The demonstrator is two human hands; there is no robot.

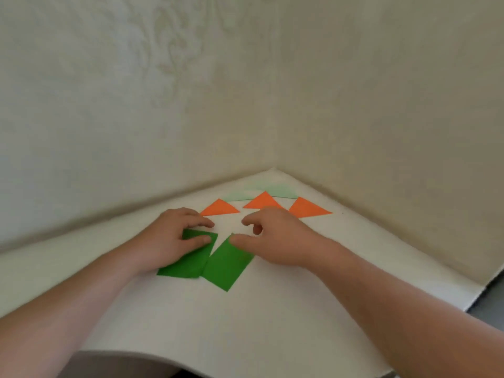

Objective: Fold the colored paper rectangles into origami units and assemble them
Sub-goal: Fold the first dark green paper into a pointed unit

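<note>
- Two hands work a green paper point(215, 261) folded into a V, lying on the white surface point(272, 317).
- Left hand point(174, 233) presses its left flap, fingers fairly straight.
- Right hand point(275, 236) touches the right flap with the thumb, fingers loosely curled, holding nothing.
- Three orange triangles point(219, 208) lie behind, near the corner.
</note>
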